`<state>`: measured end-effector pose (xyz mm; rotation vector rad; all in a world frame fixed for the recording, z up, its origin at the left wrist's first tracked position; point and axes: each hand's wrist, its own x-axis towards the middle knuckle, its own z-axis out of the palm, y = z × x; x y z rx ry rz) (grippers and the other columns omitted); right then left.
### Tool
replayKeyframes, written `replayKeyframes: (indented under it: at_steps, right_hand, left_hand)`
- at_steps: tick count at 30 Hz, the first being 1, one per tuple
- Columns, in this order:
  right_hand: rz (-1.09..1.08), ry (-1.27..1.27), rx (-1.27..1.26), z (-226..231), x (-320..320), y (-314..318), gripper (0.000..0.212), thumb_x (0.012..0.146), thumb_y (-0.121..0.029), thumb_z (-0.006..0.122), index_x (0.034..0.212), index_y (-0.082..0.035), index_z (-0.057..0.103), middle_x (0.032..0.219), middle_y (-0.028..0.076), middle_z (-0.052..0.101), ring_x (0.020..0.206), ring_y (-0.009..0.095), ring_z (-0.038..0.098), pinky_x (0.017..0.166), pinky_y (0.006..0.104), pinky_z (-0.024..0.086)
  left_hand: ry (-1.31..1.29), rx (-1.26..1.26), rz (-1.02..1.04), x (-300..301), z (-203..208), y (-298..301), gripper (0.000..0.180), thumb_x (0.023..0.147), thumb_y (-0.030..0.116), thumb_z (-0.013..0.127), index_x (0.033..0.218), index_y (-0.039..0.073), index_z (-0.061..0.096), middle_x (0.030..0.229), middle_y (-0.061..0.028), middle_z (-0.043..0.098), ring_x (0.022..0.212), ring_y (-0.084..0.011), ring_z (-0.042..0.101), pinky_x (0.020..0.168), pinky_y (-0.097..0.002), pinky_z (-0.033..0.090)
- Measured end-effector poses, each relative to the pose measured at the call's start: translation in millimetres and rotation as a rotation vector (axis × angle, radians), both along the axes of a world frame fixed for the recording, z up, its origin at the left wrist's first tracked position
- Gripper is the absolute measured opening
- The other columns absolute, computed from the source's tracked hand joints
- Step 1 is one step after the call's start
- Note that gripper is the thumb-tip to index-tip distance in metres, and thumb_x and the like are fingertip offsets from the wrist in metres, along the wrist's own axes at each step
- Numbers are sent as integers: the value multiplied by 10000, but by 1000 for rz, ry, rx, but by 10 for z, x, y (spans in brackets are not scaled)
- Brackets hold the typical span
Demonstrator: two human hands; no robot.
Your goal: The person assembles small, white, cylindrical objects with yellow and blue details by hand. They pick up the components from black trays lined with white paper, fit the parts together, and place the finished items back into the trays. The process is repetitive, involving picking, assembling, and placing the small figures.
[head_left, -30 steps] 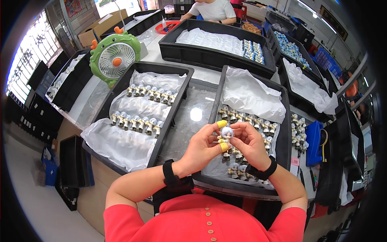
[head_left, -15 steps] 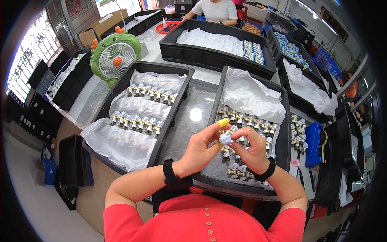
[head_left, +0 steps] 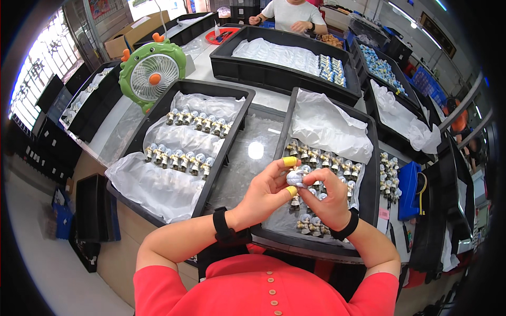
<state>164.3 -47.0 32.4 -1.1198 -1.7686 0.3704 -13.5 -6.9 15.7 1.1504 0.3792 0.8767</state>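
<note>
Above the right-hand tray, both hands meet at a small figurine (head_left: 295, 178) with pale grey-blue hair. My right hand (head_left: 331, 201) pinches its right side between thumb and index finger. On the other side, my left hand (head_left: 263, 194) closes round it, with yellow covers on the index finger and thumb; how firmly those tips touch it is hard to tell. Below lie rows of similar figurines (head_left: 316, 227) with white and gold bodies, on white sheeting in the black tray (head_left: 372, 158). Part of those rows is hidden by my hands.
On the left, a second black tray (head_left: 227, 138) holds two rows of figurines (head_left: 179, 159) on white sheeting. Behind it stands a green fan (head_left: 153, 78). A large black tray (head_left: 274, 79) lies further back, near a person in white (head_left: 292, 17). More figurines (head_left: 389, 176) and a blue bin (head_left: 409, 189) are at right.
The figurine has turned slightly in my fingers, and my left thumb has shifted so its yellow cover shows more. The person at the back has moved right, both hands now visible.
</note>
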Motion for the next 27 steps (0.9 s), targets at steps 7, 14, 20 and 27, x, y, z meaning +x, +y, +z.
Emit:
replayKeyframes:
  at_steps: [7, 14, 20, 27]
  right_hand:
    - [63, -135, 189, 81, 1, 8, 248, 681, 6, 769, 864, -73, 622, 866, 64, 649, 803, 226, 623, 702, 325, 494]
    - [61, -57, 134, 66, -15, 19, 241, 688, 17, 771, 858, -61, 619, 860, 77, 653, 803, 214, 621, 714, 310, 491]
    - [119, 273, -138, -117, 61, -38, 237, 762, 61, 704, 919, -48, 563, 946, 61, 562, 842, 134, 563, 762, 253, 466]
    - [197, 282, -247, -30, 45, -69, 428, 732, 70, 679, 1121, -44, 540, 1096, 65, 514, 918, 128, 550, 827, 266, 464]
  left_hand:
    - [-82, -186, -87, -8, -34, 74, 478, 898, -33, 458, 1370, 23, 404, 1372, -81, 460, 1209, -160, 493, 1021, -323, 403]
    - [-82, -148, -112, -58, -18, 82, 492, 921, 20, 482, 1400, 21, 365, 1389, -71, 441, 1207, -150, 486, 1017, -322, 401]
    - [69, 138, 45, 141, -67, 44, 513, 888, 41, 582, 1350, 48, 358, 1037, -43, 569, 964, -92, 534, 817, -251, 455]
    - [326, 160, 0, -502, 646, 234, 376, 811, 99, 678, 1115, -1, 482, 943, -85, 620, 811, -116, 609, 709, -245, 497]
